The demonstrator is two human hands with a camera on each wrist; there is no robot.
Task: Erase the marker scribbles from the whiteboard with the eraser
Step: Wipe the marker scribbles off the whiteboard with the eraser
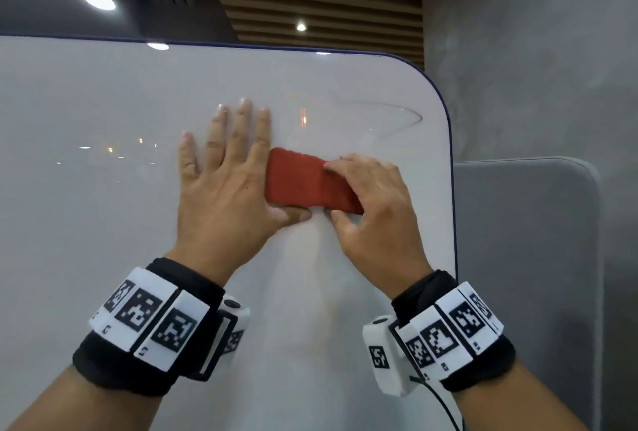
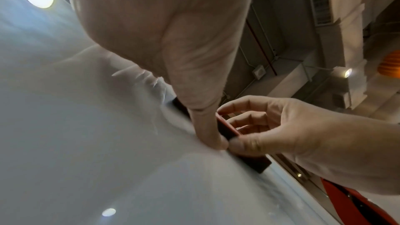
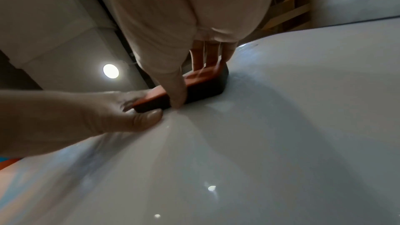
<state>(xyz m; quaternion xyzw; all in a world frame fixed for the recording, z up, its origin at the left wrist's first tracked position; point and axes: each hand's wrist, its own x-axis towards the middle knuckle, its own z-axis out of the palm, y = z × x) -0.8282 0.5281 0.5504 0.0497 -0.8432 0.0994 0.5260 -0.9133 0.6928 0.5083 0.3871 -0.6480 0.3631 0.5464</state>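
A red eraser [image 1: 303, 180] with a dark felt base lies flat against the whiteboard [image 1: 103, 113], near its upper right corner. My right hand [image 1: 366, 195] grips the eraser's right end, fingers on top and thumb below; the right wrist view shows the eraser [image 3: 194, 85] pinched this way. My left hand [image 1: 224, 168] rests flat on the board beside the eraser's left end, fingers spread, and its thumb [image 2: 207, 131] touches the eraser's lower edge. A faint grey curved scribble [image 1: 397, 116] runs above and to the right of the eraser.
The board's dark rounded edge [image 1: 445, 113] is close to my right hand. A grey padded partition [image 1: 528, 258] stands to the right, with a grey wall [image 1: 535, 50] behind it. Ceiling lights reflect on the board.
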